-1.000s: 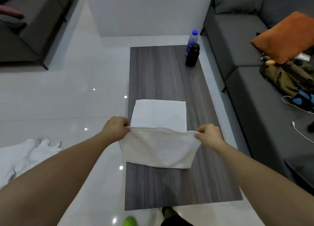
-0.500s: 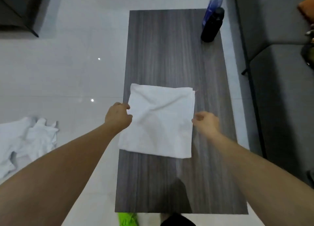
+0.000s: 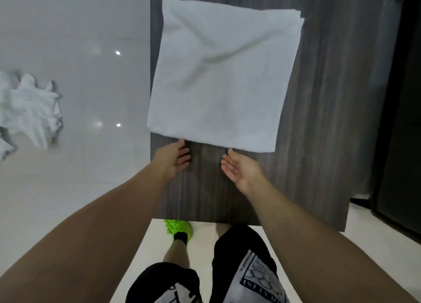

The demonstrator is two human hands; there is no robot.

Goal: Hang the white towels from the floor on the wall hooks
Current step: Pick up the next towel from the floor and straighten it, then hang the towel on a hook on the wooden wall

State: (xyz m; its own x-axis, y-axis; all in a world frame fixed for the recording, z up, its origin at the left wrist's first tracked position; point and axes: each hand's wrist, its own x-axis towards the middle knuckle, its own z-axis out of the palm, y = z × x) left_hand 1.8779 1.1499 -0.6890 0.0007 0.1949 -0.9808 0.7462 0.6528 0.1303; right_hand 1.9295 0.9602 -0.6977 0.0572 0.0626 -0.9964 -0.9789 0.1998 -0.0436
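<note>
At nine o'clock, crumpled white towels (image 3: 27, 107) wait on the floor (image 3: 91, 52). Your left hand (image 3: 174, 158) and right hand (image 3: 241, 170), fingers relaxed and holding nothing, hover at the near edge of the folded towel (image 3: 223, 75) lying flat on the counter (image 3: 319, 120), seemingly ready to lift it.

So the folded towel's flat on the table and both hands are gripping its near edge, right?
Not quite. In the head view the folded towel does lie flat on the table, but neither the left hand nor the right hand grips it; both are open just short of its near edge.
</note>
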